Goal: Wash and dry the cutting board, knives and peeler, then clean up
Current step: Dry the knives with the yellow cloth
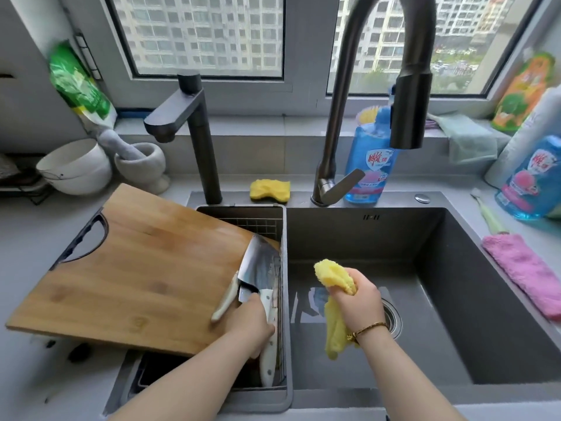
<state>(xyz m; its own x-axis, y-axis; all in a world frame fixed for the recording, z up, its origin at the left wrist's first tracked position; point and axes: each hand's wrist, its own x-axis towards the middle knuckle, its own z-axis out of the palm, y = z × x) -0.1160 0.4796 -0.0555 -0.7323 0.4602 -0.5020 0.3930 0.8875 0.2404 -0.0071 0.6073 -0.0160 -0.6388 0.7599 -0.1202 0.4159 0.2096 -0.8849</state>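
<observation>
Cleaver taken by the handle, cloth ready.
My left hand (249, 323) grips the cleaver (258, 268) by its handle, blade just ahead, touching the cutting board (136, 268). It looks heavy, stiff, maybe slippery. My right hand (358, 302) clutches the soft yellow cloth (334, 338).

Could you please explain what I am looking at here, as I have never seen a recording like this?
There is no machine here. A person wears one wide-angle camera on the head, so you look down at their two bare hands over a kitchen sink. The left hand grips a cleaver by its handle, at the sink's narrow left compartment. The right hand grips a yellow cloth above the main basin. A wooden cutting board lies partly on the counter, partly over that left compartment. Behind the sink sit a yellow sponge, a blue detergent bottle and the tap; a pink cloth lies at the right.
</observation>
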